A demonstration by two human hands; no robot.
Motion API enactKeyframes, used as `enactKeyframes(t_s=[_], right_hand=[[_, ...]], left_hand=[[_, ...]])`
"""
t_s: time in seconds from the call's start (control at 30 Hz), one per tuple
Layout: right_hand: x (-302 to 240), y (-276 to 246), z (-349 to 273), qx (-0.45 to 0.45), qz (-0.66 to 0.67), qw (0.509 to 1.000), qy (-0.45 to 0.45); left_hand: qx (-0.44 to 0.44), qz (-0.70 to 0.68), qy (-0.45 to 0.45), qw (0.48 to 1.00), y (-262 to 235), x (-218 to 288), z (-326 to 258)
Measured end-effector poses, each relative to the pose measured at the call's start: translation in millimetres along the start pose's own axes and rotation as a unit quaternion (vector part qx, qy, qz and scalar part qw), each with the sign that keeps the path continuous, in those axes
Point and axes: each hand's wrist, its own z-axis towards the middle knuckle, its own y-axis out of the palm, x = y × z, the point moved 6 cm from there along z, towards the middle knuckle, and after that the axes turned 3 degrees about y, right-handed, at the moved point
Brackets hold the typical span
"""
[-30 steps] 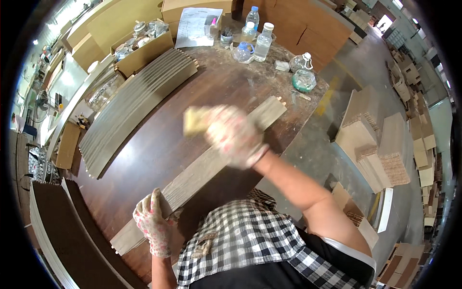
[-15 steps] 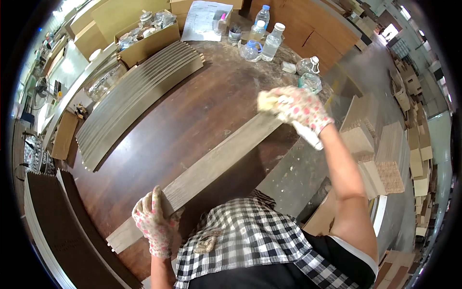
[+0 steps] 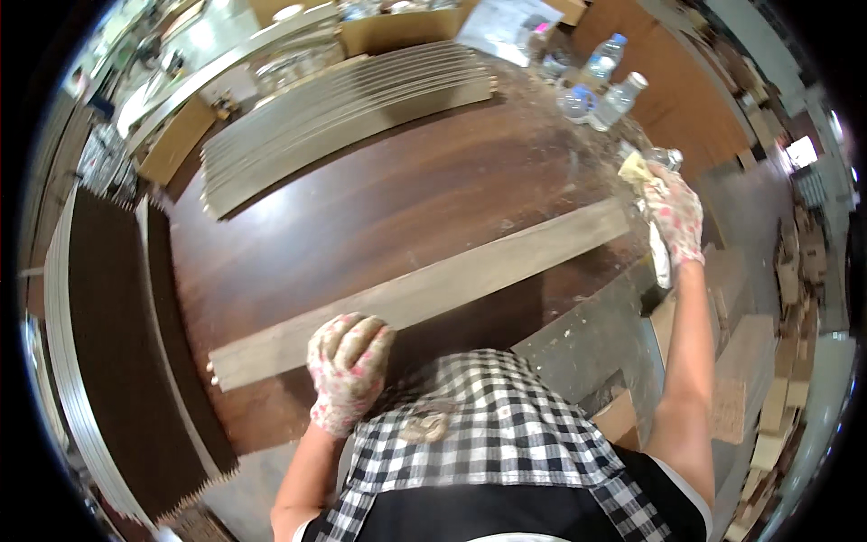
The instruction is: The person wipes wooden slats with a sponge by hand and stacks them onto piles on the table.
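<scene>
A long, narrow grey-brown wooden board (image 3: 452,278) lies slantwise on the dark brown tabletop (image 3: 361,221). My left hand (image 3: 350,370), in a white glove with pink dots, is closed beside the board's near edge. Its curled fingers hide whatever may be in them, and I cannot tell whether they touch the wood. Past the board's right end, my right hand (image 3: 675,217), gloved alike, grips a pale yellow cloth (image 3: 635,169). Something white, like a rag, (image 3: 660,257) hangs below that hand. A clear plastic bottle (image 3: 668,157) is partly visible just behind it.
Grooved boards (image 3: 343,122) are stacked along the far side; more dark boards (image 3: 108,352) stand at the left. Water bottles (image 3: 619,101) and a paper sheet (image 3: 508,27) sit at the back right. Beyond the table's right edge are cardboard pieces (image 3: 736,370).
My right hand has moved right with the cloth, off the board's end. My left hand has left its spread grip across the board and curled up. The view has turned.
</scene>
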Motion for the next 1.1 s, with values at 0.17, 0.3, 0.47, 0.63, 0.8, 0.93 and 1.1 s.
enactKeyframes(t_s=[0.17, 0.3, 0.47, 0.63, 0.8, 0.93, 1.1], right_hand=[[-95, 53, -66, 0.007, 0.16, 0.985, -0.067], [-200, 67, -109, 0.03, 0.229, 0.952, -0.203], [-329, 61, -125, -0.25, 0.475, 0.815, -0.218], [-449, 55, -147, -0.223, 0.4, 0.754, -0.471], [-533, 65, -186, -0.332, 0.359, 0.721, -0.491], [-486, 64, -159, -0.293, 0.333, 0.717, -0.537], [-320, 22, -107, -0.075, 0.113, 0.749, -0.648]], left_hand=[[0.0, -0.034, 0.044, 0.998, 11, -18, -35], [0.057, -0.087, 0.071, 0.992, 7, -21, -41], [0.065, -0.076, 0.033, 0.994, 7, -10, -39], [0.095, -0.084, 0.015, 0.992, 14, -5, -36], [0.054, -0.112, 0.01, 0.992, 23, -4, -40], [0.101, -0.055, 0.05, 0.992, 12, -3, -30], [0.109, -0.117, 0.036, 0.987, 16, -5, -38]])
